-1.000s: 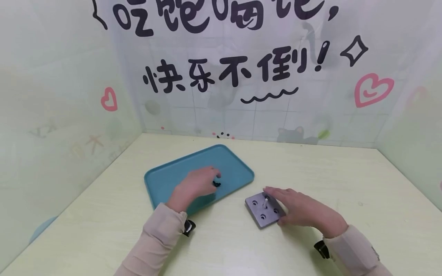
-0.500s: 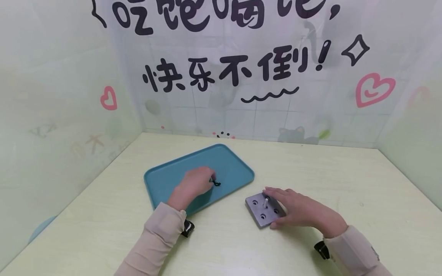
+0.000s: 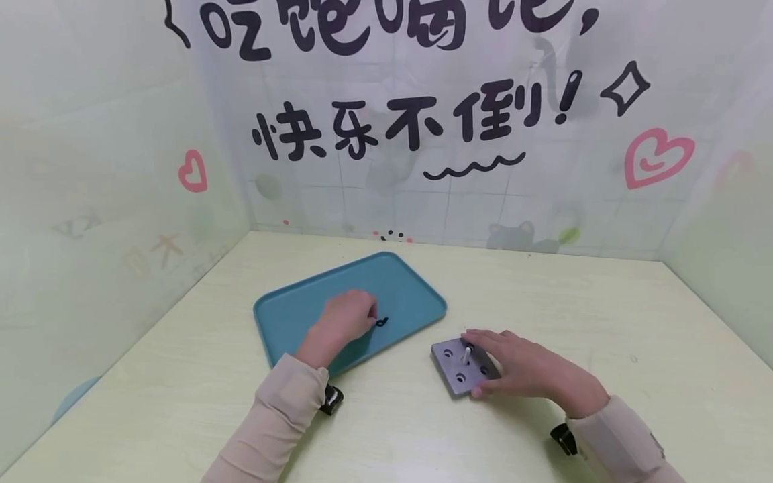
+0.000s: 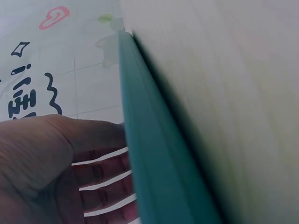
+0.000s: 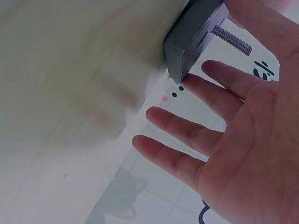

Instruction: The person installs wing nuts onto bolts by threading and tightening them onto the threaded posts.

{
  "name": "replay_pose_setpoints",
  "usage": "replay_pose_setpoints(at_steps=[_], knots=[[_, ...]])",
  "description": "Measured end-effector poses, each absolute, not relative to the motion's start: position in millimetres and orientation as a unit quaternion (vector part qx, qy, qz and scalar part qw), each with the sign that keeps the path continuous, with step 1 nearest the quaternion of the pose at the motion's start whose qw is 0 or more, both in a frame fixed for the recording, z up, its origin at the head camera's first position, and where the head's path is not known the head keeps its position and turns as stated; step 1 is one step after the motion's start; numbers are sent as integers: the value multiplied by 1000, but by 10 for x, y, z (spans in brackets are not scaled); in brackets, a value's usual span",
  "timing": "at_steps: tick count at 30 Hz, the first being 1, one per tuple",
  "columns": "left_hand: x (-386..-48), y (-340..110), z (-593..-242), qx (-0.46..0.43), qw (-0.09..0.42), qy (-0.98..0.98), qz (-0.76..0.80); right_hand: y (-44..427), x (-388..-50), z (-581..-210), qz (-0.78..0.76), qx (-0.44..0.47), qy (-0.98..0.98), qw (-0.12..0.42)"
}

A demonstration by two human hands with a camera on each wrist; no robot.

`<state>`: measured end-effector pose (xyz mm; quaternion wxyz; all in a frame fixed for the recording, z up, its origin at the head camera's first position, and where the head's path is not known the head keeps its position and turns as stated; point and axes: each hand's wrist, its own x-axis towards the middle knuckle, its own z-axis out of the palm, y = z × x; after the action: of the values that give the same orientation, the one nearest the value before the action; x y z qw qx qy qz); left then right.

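My left hand [image 3: 345, 320] reaches into the blue tray [image 3: 302, 298]; its thumb and index finger are together at a small black part [image 3: 382, 322] and appear to pinch it. What kind of part it is cannot be made out. In the left wrist view the tray's rim hides those fingertips. My right hand [image 3: 522, 365] holds a grey square plate [image 3: 454, 376] by its edges, thumb on the near side and fingers at the far side. The plate has several round holes. A threaded metal stud [image 5: 232, 40] stands up from its middle.
The tray lies at an angle on a pale wooden table [image 3: 543, 288], left of the plate. A printed curtain [image 3: 386, 194] with black lettering closes off the back, with pale walls left and right. A blue round edge [image 3: 75, 399] shows at far left.
My left thumb and fingers have come together at the black part, which now looks different in shape. My right thumb has slid along the plate's near edge; the plate has barely moved.
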<state>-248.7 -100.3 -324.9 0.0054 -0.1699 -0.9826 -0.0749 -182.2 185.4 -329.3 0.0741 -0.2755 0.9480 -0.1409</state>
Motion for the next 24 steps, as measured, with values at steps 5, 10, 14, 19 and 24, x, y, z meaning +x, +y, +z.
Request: replay_pose_setpoints(at_steps=[5, 10, 14, 19, 24], knots=[[-2483, -1000, -3248, -167, 6, -983, -75, 1851, -1817, -3296, -143, -276, 948, 73], [-2482, -990, -3249, -169, 7, -982, -78, 1848, -1814, -3295, -144, -276, 948, 70], [-2476, -968, -3241, -172, 0, -982, -78, 1845, -1813, -3294, -143, -272, 949, 72], [-2440, -907, -3200, -175, -4, -981, -79, 1845, -1815, -3296, -147, -270, 948, 77], [-2375, -839, -3143, -190, 6, -978, -85, 1842, -1817, -3292, -148, -264, 949, 84]])
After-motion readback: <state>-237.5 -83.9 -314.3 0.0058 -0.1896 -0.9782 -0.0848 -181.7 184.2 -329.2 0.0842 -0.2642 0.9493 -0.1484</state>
